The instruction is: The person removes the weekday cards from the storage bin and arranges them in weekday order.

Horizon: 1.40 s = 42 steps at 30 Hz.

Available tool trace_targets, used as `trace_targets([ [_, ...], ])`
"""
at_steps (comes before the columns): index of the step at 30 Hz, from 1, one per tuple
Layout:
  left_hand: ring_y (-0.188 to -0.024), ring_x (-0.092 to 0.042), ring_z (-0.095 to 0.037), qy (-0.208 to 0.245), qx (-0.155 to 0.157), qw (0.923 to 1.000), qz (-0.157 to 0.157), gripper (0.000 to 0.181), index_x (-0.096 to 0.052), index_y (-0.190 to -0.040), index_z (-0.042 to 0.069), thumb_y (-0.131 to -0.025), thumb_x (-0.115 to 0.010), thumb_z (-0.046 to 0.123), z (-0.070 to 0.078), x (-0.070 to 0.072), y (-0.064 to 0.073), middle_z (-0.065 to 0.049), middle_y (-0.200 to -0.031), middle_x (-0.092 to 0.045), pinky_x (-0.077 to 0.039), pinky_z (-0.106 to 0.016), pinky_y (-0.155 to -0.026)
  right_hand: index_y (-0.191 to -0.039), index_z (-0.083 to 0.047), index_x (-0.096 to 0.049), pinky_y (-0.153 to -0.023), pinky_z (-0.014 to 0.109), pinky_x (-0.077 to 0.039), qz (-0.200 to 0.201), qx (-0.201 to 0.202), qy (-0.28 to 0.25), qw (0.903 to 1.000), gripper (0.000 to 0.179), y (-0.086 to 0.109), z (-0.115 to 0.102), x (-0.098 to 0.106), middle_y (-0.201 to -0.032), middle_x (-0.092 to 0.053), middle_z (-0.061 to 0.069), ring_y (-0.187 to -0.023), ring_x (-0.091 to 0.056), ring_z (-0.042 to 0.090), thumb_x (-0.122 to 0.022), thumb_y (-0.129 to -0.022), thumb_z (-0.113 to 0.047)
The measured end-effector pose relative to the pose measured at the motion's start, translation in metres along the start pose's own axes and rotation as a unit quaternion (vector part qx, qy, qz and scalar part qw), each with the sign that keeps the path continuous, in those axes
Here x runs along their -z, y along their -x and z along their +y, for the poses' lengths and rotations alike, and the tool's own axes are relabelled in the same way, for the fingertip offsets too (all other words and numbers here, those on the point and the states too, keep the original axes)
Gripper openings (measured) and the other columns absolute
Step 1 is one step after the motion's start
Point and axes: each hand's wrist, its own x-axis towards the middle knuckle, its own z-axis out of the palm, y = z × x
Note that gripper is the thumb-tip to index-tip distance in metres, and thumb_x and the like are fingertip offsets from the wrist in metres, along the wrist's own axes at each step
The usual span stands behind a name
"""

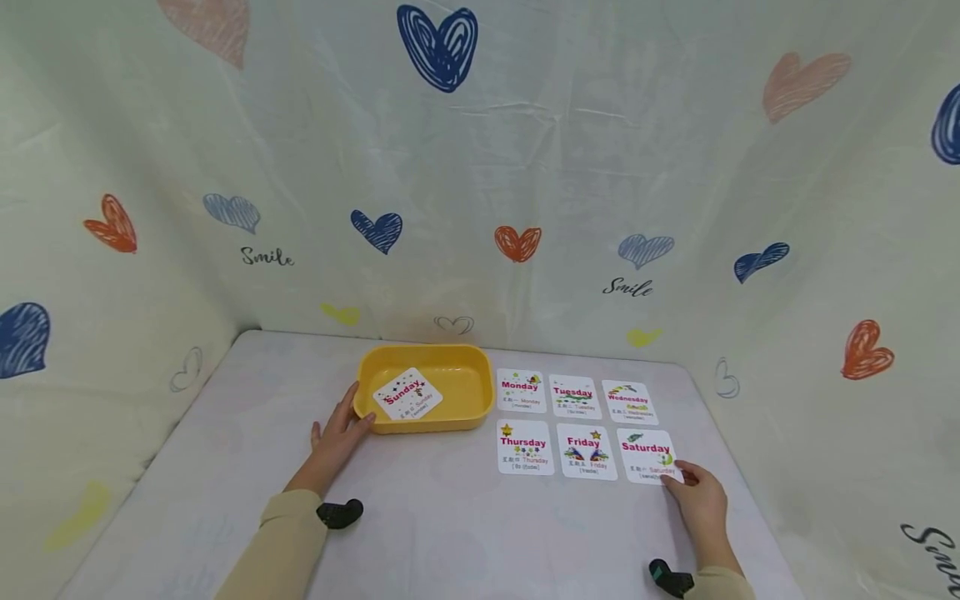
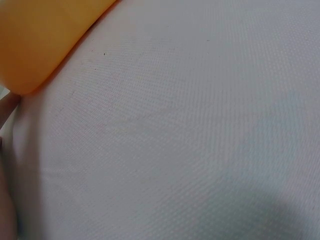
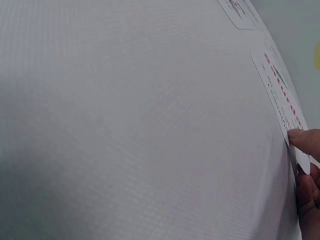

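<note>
My right hand [image 1: 699, 500] pinches the lower right corner of the Saturday card [image 1: 645, 454]. In the right wrist view the thumb [image 3: 305, 140] lies on top of that card, with curled fingers under its edge. At the left, my left hand [image 1: 337, 437] grips the front left corner of a yellow plastic tray [image 1: 468, 417], its thumb at the front rim and fingers along the side. A Sunday card [image 1: 408, 393] lies tilted inside the tray. The Friday card [image 1: 587, 452] is just left of the Saturday card. Most of the left hand is outside the left wrist view.
Beside the tray, the Monday [image 1: 521, 392], Tuesday [image 1: 575, 397] and Wednesday [image 1: 628, 403] cards form the back row. The Thursday card [image 1: 525, 447] starts the front row. A white cloth covers the table [image 1: 450, 525], and a heart-printed curtain [image 1: 555, 167] hangs behind it.
</note>
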Motion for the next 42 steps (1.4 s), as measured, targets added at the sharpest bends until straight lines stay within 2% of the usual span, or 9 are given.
trace_targets([
  [15, -0.147, -0.004, -0.038, 0.002, -0.005, 1.0, 0.0, 0.079, -0.003, -0.158, 0.027, -0.098, -0.05, 0.049, 0.001, 0.002, 0.001, -0.019, -0.157, -0.023, 0.025, -0.059, -0.106, -0.123, 0.013, -0.056, -0.074, 0.039, -0.048, -0.016, -0.003, 0.003, 0.9999, 0.042, 0.0, -0.005, 0.003, -0.109, -0.055, 0.028, -0.095, -0.051, 0.036, -0.071, -0.086, -0.002],
  [25, -0.147, -0.004, -0.038, 0.0, -0.008, 1.0, -0.002, 0.08, -0.003, -0.158, 0.028, -0.097, -0.05, 0.052, 0.002, 0.0, 0.0, -0.018, -0.158, -0.023, 0.025, -0.059, -0.106, -0.123, 0.015, -0.055, -0.078, 0.045, -0.047, -0.022, -0.013, -0.004, 0.9997, 0.041, 0.005, -0.008, 0.004, -0.111, -0.053, 0.03, -0.097, -0.049, 0.038, -0.068, -0.088, 0.0],
  [30, -0.147, -0.004, -0.038, -0.002, -0.01, 0.9999, -0.005, 0.079, -0.004, -0.158, 0.028, -0.098, -0.049, 0.051, 0.002, 0.0, 0.001, -0.018, -0.158, -0.023, 0.025, -0.06, -0.106, -0.122, 0.015, -0.055, -0.078, 0.047, -0.046, -0.013, -0.015, 0.0, 0.9998, 0.041, 0.009, -0.012, 0.005, -0.109, -0.053, 0.031, -0.096, -0.049, 0.04, -0.068, -0.087, 0.0],
  [42, -0.146, -0.007, -0.039, 0.002, -0.007, 1.0, -0.005, 0.08, -0.004, -0.158, 0.026, -0.098, -0.051, 0.049, 0.001, 0.002, 0.003, -0.019, -0.158, -0.021, 0.025, -0.059, -0.106, -0.122, 0.014, -0.055, -0.08, 0.048, -0.045, -0.004, 0.001, -0.013, 0.9999, 0.04, 0.01, -0.011, 0.001, -0.109, -0.052, 0.03, -0.098, -0.048, 0.04, -0.068, -0.087, 0.0],
])
